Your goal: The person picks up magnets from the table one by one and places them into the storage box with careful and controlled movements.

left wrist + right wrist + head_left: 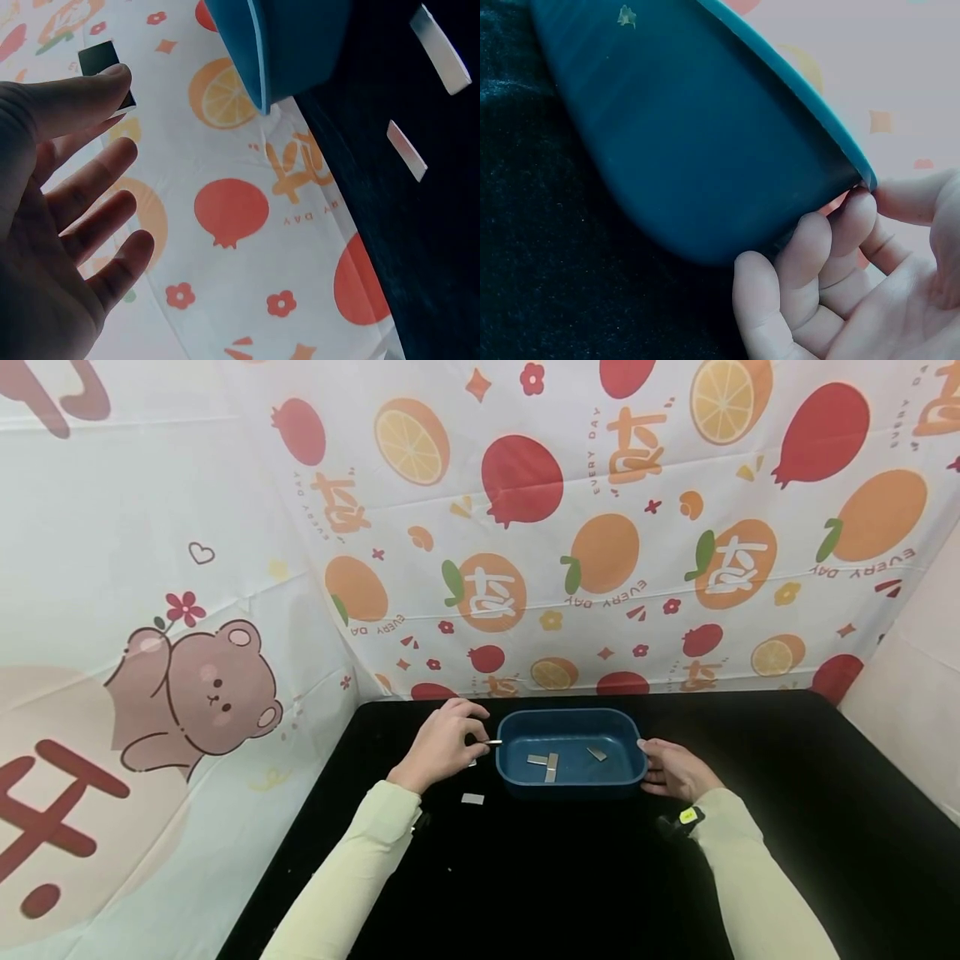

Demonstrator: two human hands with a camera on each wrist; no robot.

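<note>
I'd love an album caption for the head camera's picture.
Left hand pinches a small flat piece near a blue tray that the right hand holds.

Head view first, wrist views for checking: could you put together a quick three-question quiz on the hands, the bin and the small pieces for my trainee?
1. Which hand pinches a small flat piece?
2. Fill in: in the head view, the lone piece lying apart from the rest inside the blue bin is nearer the bin's ____ end.
3. True or false: the right hand grips the blue bin at its rim.

Key:
1. The left hand.
2. Right.
3. True.
</note>
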